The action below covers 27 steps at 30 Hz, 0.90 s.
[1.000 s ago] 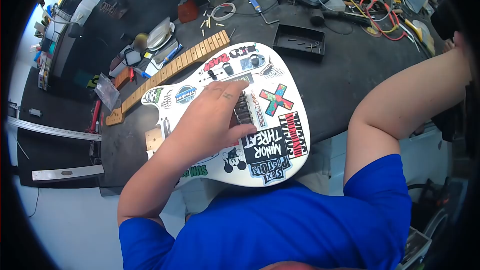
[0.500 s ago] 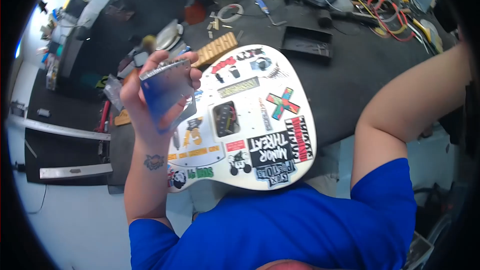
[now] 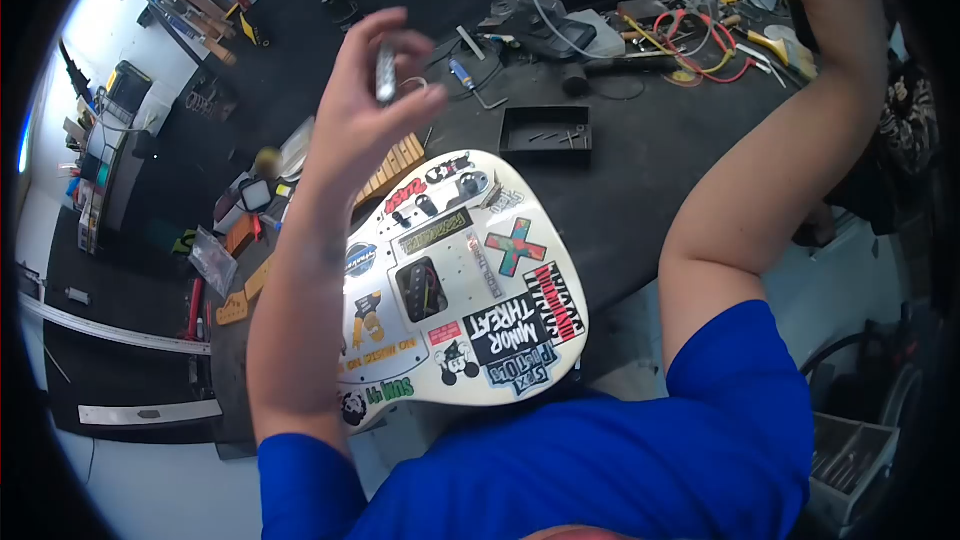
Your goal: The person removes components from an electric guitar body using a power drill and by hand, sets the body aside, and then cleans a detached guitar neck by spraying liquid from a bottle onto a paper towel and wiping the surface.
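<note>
The guitar body (image 3: pixel 462 280) is white. Its X sticker (image 3: pixel 515 247) has blotchy red and green patches. The black sticker (image 3: pixel 508 328) has white letters, and the small sticker (image 3: pixel 390 391) has green ones. The guitar neck (image 3: pixel 395 168) is light brown with stripes. The metal piece (image 3: pixel 385 77) is silver. The shirt (image 3: pixel 590 460) is plain blue. The tray (image 3: pixel 545 154) is black, the worktop (image 3: pixel 650 180) dark grey.

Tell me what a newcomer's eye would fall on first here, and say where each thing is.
Most likely the white guitar body, covered in bold stickers, mid-view at the near edge of the dark workbench. Next, probably the left hand, raised at the upper left of the view with a shiny metal part in its grasp. Then perhaps the black tray of small metal pieces, just beyond the body.
</note>
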Motion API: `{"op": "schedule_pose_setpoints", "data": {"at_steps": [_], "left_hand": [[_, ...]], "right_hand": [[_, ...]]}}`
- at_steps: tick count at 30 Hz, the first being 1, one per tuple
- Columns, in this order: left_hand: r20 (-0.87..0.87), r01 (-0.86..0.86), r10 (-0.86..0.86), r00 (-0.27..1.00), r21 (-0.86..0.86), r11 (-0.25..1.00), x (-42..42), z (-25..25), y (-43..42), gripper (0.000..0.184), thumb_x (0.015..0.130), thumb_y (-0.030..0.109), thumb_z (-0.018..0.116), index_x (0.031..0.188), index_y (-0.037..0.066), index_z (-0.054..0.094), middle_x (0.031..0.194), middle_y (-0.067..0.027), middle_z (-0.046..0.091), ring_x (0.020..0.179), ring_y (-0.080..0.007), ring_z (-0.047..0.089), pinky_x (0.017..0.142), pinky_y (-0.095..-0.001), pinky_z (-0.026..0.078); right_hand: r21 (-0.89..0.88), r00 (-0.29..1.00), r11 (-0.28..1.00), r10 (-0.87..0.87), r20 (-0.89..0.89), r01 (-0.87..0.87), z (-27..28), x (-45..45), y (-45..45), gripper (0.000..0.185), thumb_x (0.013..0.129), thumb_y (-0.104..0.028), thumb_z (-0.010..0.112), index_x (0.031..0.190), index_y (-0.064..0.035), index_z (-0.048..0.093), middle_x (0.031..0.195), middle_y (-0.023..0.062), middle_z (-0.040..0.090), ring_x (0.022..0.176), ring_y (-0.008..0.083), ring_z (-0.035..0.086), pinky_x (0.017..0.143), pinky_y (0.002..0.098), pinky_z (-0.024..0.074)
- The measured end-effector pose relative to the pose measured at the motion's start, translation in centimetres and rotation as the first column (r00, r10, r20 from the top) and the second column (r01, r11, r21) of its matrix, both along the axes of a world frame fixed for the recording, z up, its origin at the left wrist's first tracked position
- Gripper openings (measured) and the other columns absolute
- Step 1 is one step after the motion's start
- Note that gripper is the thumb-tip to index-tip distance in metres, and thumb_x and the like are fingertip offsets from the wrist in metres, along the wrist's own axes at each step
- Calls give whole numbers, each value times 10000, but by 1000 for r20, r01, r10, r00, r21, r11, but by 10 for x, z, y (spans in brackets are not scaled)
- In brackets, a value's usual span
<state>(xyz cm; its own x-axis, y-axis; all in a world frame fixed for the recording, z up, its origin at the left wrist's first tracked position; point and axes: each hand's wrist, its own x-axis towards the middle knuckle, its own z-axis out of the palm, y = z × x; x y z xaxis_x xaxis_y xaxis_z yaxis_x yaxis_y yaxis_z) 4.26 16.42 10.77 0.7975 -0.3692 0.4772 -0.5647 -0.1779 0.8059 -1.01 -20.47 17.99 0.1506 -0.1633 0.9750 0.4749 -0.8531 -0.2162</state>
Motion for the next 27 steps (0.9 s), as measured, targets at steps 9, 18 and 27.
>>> {"op": "schedule_pose_setpoints", "data": {"at_steps": [9,18,27], "left_hand": [[-543,75,-518,661,-640,765,80,-54,-26,769,883,156,775,1537,63,382,1219,-148,635,1052,-261,676,955,-404,545],[-387,11,-144,911,-326,945,61,-54,-43,819,841,48,758,1534,3,323,1106,-108,558,890,-153,604,774,-305,497],[118,-133,101,988,312,941,42,-65,-65,1014,772,312,960,1514,-56,374,1280,-216,657,1176,-305,672,1013,-385,530]], "right_hand": [[-216,825,796,540,-169,-565,-8,50,-20,955,528,136,903,1388,-39,527,1220,79,689,1160,242,688,1025,402,576],[-215,874,848,455,-171,-484,-13,49,-5,961,517,114,898,1394,-34,534,1210,81,692,1144,246,691,1014,406,573],[-232,892,863,414,-180,-448,-15,47,0,964,507,89,892,1397,-31,542,1197,82,695,1127,250,694,1003,408,570]]}}
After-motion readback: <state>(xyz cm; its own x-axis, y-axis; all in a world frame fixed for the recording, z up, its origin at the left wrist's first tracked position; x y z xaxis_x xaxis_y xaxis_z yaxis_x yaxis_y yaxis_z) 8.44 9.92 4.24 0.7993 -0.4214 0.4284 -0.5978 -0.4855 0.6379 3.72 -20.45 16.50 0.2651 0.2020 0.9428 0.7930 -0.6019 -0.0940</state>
